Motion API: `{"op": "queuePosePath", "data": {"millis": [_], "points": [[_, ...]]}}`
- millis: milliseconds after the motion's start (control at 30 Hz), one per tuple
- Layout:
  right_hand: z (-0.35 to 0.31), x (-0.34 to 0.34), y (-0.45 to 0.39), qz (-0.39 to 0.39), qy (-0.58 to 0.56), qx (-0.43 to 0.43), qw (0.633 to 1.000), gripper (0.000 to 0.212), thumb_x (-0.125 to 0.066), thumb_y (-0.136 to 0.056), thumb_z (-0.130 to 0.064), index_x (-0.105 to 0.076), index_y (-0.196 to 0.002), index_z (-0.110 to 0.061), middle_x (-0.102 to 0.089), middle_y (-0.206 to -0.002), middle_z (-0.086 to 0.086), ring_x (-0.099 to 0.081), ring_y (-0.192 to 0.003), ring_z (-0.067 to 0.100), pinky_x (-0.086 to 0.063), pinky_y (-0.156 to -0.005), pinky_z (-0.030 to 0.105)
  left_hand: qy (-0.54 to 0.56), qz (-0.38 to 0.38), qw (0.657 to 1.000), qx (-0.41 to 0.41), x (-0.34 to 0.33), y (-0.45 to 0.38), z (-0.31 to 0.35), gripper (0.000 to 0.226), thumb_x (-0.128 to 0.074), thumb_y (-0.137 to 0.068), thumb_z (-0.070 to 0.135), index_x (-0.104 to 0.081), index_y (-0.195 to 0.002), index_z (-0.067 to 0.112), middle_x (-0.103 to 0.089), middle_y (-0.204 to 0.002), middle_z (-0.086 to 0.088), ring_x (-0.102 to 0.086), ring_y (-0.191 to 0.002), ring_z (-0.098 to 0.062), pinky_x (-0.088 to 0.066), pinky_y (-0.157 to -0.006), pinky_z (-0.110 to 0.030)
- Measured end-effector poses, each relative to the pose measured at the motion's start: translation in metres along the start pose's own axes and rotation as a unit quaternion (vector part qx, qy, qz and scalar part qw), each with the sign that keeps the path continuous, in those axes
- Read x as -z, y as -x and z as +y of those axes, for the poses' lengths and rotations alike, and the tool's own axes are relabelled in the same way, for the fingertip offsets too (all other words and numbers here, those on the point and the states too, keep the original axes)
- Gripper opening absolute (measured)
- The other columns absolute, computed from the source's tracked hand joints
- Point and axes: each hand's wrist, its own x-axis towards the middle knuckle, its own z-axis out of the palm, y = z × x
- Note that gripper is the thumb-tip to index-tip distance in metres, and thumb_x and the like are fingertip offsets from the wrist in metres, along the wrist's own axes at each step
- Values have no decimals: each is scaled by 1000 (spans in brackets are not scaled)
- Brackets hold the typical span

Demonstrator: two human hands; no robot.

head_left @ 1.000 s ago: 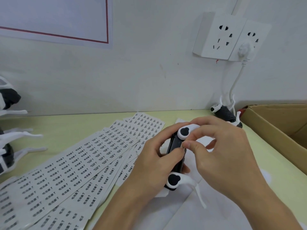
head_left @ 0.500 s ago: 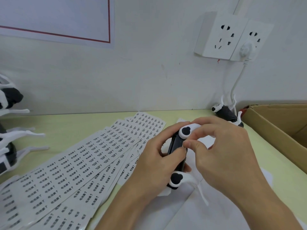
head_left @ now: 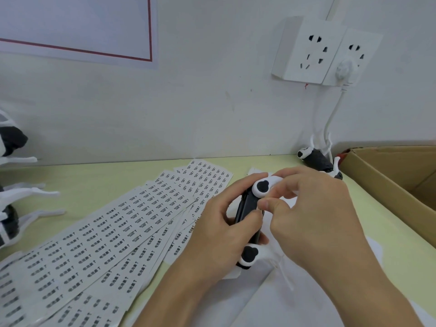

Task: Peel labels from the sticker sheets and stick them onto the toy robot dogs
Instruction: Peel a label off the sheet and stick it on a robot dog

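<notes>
A black-and-white toy robot dog (head_left: 248,210) is held on its side above the table, just right of centre. My left hand (head_left: 221,230) wraps around its black body from the left. My right hand (head_left: 311,213) grips it from the right, thumb tip pressing on the body's upper edge beside the left thumb. Any label under the thumbs is hidden. Fanned sticker sheets (head_left: 113,234) printed with small black labels lie left of the hands.
Another toy dog (head_left: 317,160) lies by the wall under a white socket (head_left: 304,49) with a plugged cable. An open cardboard box (head_left: 387,182) stands at the right. More toy dogs (head_left: 9,208) sit at the left edge. White backing paper (head_left: 254,298) lies under my hands.
Both hands keep the same hold on the toy dog. My right thumb has pressed slightly closer to the left thumb on the body.
</notes>
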Motion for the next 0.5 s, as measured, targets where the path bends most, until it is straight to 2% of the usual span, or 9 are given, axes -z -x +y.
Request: {"op": "queuePosePath", "data": {"millis": [67, 133, 267, 400, 500], "points": [[-2, 0, 1, 2, 11, -5, 1000, 28, -80, -76, -27, -60, -56, -33, -61, -106, -23, -60, -88, 11, -44, -76, 33, -8, -1, 1000, 1, 1, 1, 0, 52, -52, -85, 13, -66, -122, 46, -69, -114, -8, -68, -81, -32, -61, -73, -35], [-4, 1, 2, 2, 18, -10, 1000, 27, -79, -76, -27, -60, -57, -32, -61, -106, -23, -59, -87, 11, -45, -75, 33, -17, 0, 1000, 3, 0, 1, 0, 52, -52, -85, 14, -65, -122, 48, -69, -114, -9, -69, -89, -39, -62, -79, -45], [-6, 4, 1, -10, 24, -22, 999, 28, -79, -77, -29, -60, -57, -33, -60, -106, -23, -59, -91, 13, -44, -76, 33, -21, 5, 1000, 8, -1, 2, 2, 52, -52, -84, 15, -65, -121, 50, -69, -112, -10, -69, -83, -28, -61, -82, -51], [-7, 5, -2, -29, 17, -36, 999, 32, -81, -76, -28, -59, -55, -34, -59, -107, -23, -59, -89, 10, -40, -75, 30, -20, 8, 1000, 12, -1, 3, 3, 52, -53, -85, 15, -65, -122, 49, -66, -114, -17, -68, -89, -43, -59, -83, -56], [-6, 4, -1, -6, -6, -20, 1000, 32, -83, -74, -26, -60, -54, -37, -62, -105, -22, -61, -93, 12, -44, -78, 32, -27, 12, 999, 13, -2, 4, 5, 52, -53, -85, 15, -64, -123, 48, -67, -111, -15, -69, -78, -35, -59, -82, -57]]}}
